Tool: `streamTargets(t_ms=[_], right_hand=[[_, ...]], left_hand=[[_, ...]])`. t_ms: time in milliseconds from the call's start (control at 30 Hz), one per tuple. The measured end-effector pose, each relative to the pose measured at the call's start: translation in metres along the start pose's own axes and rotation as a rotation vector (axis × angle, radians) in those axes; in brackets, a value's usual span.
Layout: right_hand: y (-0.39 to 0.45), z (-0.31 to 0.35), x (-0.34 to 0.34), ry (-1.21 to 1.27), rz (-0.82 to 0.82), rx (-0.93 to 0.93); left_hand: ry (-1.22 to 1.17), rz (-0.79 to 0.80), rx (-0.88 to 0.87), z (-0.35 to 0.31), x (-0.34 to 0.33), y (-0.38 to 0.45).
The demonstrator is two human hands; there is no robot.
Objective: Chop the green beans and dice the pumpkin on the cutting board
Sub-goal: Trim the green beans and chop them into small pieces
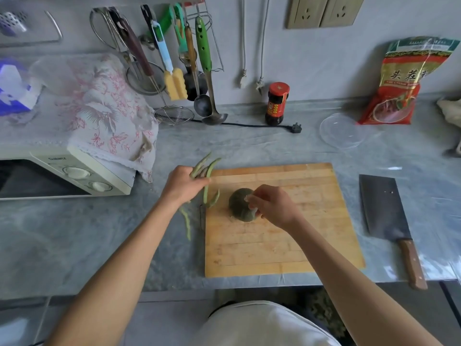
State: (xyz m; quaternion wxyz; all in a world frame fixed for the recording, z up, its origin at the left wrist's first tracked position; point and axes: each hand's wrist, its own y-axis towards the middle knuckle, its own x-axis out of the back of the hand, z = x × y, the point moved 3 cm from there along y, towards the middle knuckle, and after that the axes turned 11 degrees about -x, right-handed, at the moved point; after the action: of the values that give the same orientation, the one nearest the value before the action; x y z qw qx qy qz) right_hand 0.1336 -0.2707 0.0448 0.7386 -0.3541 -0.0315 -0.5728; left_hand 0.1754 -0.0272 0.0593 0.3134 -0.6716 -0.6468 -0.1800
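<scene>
Green beans [209, 182] whole, bunched at cutting board [279, 236] left edge — dark-green pumpkin [240, 204] uncut on board.

Green beans [209, 174], dull green pumpkin [240, 204], pale wooden board [282, 243], grey marbled counter [74, 233], pink-flowered cloth [109, 108] far left.

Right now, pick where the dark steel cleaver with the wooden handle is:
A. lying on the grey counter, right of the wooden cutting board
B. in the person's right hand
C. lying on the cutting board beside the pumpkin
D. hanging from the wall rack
A: the dark steel cleaver lies flat on the grey counter, right of the wooden cutting board, in neither hand.
</scene>
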Motion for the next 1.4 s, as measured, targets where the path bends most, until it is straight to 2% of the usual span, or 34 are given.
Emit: streamTargets(t_ms=[100,200,400,500,600,733,833,1033,1100,1133,1200,1267,1333,1400], right_hand=[[-0.009,0.004,0.01,0.154,0.144,-0.097],[-0.018,0.002,0.02,0.324,0.255,-0.215],[-0.019,-0.028,0.039,0.434,0.219,-0.279],[-0.022,-0.056,0.059,0.486,0.151,-0.315],[-0.02,-0.087,0.084,0.438,0.034,-0.368],[-0.013,-0.131,0.118,0.185,-0.131,-0.438],[-0.009,-0.14,0.125,0.031,-0.158,-0.42],[-0.001,-0.144,0.121,-0.055,-0.119,-0.34],[0.002,-0.147,0.121,-0.044,-0.12,-0.323],[0.005,-0.149,0.122,-0.043,-0.135,-0.307],[0.006,-0.151,0.127,-0.098,-0.19,-0.281],[0.005,-0.148,0.132,-0.171,-0.268,-0.231],[0.006,-0.136,0.134,-0.185,-0.309,-0.147],[0.009,-0.12,0.13,-0.177,-0.294,-0.082]], left_hand=[[-0.228,-0.019,0.043,-0.041,-0.015,-0.016],[-0.358,0.014,0.098,-0.066,-0.043,-0.025],[-0.379,0.111,0.142,-0.098,-0.098,-0.034],[-0.394,0.133,0.177,-0.112,-0.122,-0.039],[-0.382,0.112,0.236,-0.11,-0.144,-0.032],[-0.425,0.147,0.307,-0.118,-0.189,-0.022],[-0.475,0.154,0.279,-0.126,-0.214,-0.016],[-0.154,0.227,0.171,-0.127,-0.224,-0.03],[-0.124,0.245,0.105,-0.123,-0.219,-0.038],[-0.11,0.212,0.056,-0.12,-0.214,-0.043],[0.012,0.043,-0.105,-0.114,-0.196,-0.051],[0.304,-0.121,-0.188,-0.104,-0.172,-0.05],[0.567,-0.074,-0.102,-0.084,-0.159,-0.043],[0.608,0.078,0.043,-0.069,-0.159,-0.037]])
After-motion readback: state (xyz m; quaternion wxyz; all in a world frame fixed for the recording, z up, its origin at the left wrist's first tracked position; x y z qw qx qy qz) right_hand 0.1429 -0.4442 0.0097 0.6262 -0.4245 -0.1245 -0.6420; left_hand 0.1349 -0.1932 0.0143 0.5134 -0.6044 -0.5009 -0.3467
